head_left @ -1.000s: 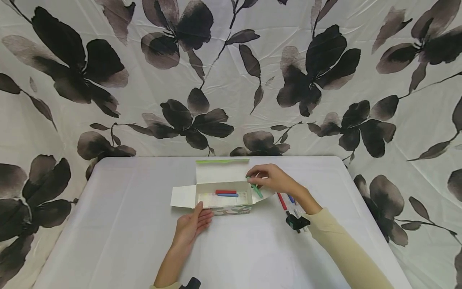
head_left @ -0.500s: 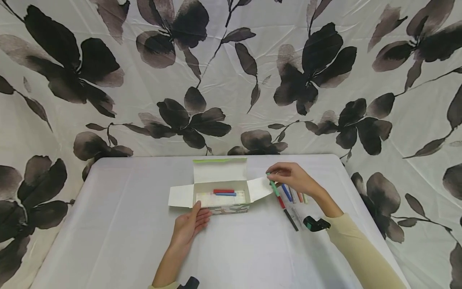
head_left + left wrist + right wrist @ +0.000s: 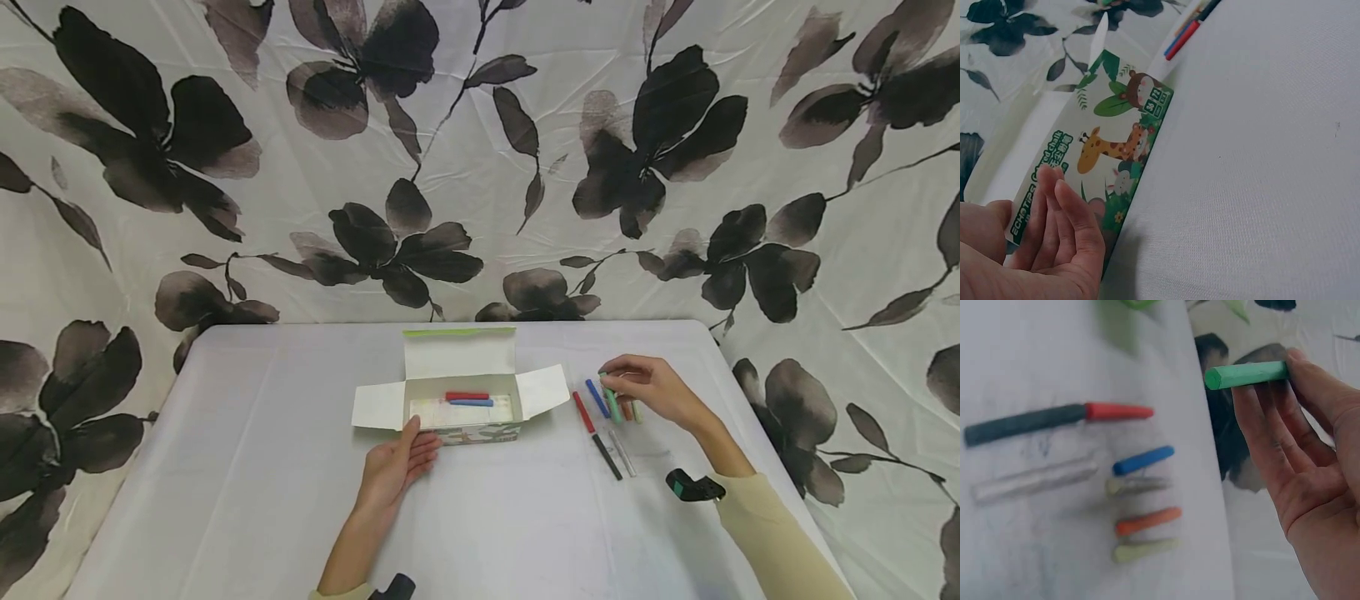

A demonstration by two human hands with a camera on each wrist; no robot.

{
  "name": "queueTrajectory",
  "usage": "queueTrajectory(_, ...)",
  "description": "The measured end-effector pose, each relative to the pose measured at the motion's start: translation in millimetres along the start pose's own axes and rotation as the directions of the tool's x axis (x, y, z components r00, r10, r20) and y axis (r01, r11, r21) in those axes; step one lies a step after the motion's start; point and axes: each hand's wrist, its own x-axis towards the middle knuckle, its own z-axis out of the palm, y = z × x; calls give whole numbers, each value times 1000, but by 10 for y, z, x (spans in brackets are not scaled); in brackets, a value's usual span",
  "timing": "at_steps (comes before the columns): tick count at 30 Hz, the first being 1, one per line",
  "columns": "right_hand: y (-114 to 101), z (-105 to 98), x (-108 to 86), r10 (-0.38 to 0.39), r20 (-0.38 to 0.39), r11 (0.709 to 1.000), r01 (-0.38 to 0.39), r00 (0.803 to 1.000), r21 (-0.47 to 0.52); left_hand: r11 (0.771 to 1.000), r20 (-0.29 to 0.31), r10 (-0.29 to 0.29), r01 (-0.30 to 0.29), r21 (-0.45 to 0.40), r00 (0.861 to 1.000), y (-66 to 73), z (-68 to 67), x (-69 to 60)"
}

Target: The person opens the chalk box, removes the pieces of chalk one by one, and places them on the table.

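An open box (image 3: pixel 480 434) printed "colored chalk" stands on the table, its flaps spread. Inside lie a red chalk stick (image 3: pixel 467 396) and a blue chalk stick (image 3: pixel 472 403). My left hand (image 3: pixel 390 471) holds the box at its front left corner, thumb over the rim and fingers against the printed front (image 3: pixel 1110 125). To the right, my right hand (image 3: pixel 660 393) pinches a green chalk stick (image 3: pixel 1250 375) between thumb and fingertips. Beneath and beside that hand lie blue (image 3: pixel 1144 460), orange (image 3: pixel 1149 520) and pale yellow chalk (image 3: pixel 1144 550).
Nearer me, right of the box, a red chalk stick (image 3: pixel 583 411) lies end to end with a dark one (image 3: pixel 607 457). Beside them is a white stick (image 3: pixel 622 452). The right flap (image 3: pixel 543 391) juts toward these sticks. Behind the table (image 3: pixel 247 467) hangs a flowered cloth (image 3: pixel 525 192).
My right hand has moved right with the green chalk, from over the box's right flap to above the loose sticks. My left hand stays at the box.
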Motion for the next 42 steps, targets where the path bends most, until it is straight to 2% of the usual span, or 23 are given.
queueTrajectory(13, 468, -69, -445, 109, -53, 994, -109, 993, 4, 1000, 7, 11, -11, 2, 1000, 9, -2, 0)
queueTrajectory(22, 731, 38, -565, 148, -36, 989, -148, 988, 22, 1000, -2, 7, -7, 8, 1000, -2, -6, -1)
queueTrajectory(24, 756, 74, -570, 152, -59, 988, -152, 987, 14, 1000, -3, 5, -5, 3, 1000, -2, -4, -4)
queueTrajectory(32, 776, 171, -536, 117, -183, 979, -145, 976, -146, 1000, -2, -1, 1, 0, 1000, 5, -1, -9)
queueTrajectory(42, 623, 158, -486, 67, -230, 955, -130, 971, -267, 1000, 0, -1, 1, -6, 1000, 11, -2, -12)
